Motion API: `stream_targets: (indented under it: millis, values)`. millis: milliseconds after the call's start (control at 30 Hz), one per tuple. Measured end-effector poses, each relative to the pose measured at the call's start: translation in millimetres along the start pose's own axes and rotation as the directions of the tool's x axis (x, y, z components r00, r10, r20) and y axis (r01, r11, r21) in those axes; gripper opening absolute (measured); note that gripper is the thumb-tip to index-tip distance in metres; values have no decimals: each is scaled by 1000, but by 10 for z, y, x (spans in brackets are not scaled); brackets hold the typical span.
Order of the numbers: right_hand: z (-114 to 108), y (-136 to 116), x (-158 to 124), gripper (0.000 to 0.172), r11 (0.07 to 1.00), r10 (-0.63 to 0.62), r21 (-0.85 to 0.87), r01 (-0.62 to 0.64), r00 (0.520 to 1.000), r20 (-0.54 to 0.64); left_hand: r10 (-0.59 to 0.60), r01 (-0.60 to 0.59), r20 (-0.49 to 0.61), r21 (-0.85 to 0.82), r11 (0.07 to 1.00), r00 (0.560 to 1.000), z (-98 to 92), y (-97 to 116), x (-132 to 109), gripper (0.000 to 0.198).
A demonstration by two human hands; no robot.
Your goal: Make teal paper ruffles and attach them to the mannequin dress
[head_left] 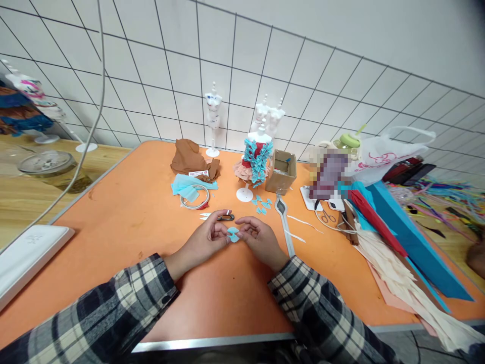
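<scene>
Between my fingertips, over the middle of the orange table (125, 242), is a small light-blue fabric piece (233, 231). My left hand (209, 232) pinches its left side, and my right hand (261, 237) pinches its right side. Just behind my left fingers lie thread snips (226, 217) with a dark handle, partly hidden. Further back, several small blue fabric pieces (261, 205) are scattered. Beside them stands a miniature dress form (259, 156) in a red bodice with blue ruffles and a pinkish skirt.
Brown cloth (185, 156), blue cloth (185, 187) and a ring-shaped roll (194, 206) lie at back left. A cardboard box (281, 174), scissors (327, 216) and a grey strap-like tool (283, 217) are on the right, near long fabric strips (390, 263). A white device (34, 253) sits left.
</scene>
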State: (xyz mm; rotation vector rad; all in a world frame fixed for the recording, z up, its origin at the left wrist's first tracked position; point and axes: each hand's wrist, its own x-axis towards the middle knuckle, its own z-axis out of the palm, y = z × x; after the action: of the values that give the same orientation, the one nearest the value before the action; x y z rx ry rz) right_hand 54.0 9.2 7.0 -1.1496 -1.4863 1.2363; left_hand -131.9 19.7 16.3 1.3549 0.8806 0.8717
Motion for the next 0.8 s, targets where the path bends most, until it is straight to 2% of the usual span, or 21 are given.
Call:
stream_targets:
  millis: [233, 367, 433, 600, 800]
  values:
    - [-6, 14, -10, 28, 998, -10, -54, 14, 997, 71, -19, 19, -17, -26, 999, 1000, 0, -23, 10, 59]
    - [12, -56, -14, 28, 999, 4, -49, -6, 999, -46, -49, 44, -58, -71, 996, 997, -29, -45, 39, 65]
    - [30, -93, -20, 30, 999, 50, 1, -50, 995, -82, -50, 40, -95, -100, 994, 994, -40, -57, 51, 68]
    - [122, -74, -23, 29, 973, 208, 119, -200, 977, -52, -42, 18, -166, -147, 989, 985, -45, -63, 55, 71]
    - [220, -38, 7, 30, 936, 233, 296, -193, 967, -105, -25, -16, -251, -157, 987, 968, 20, 18, 68, 74]
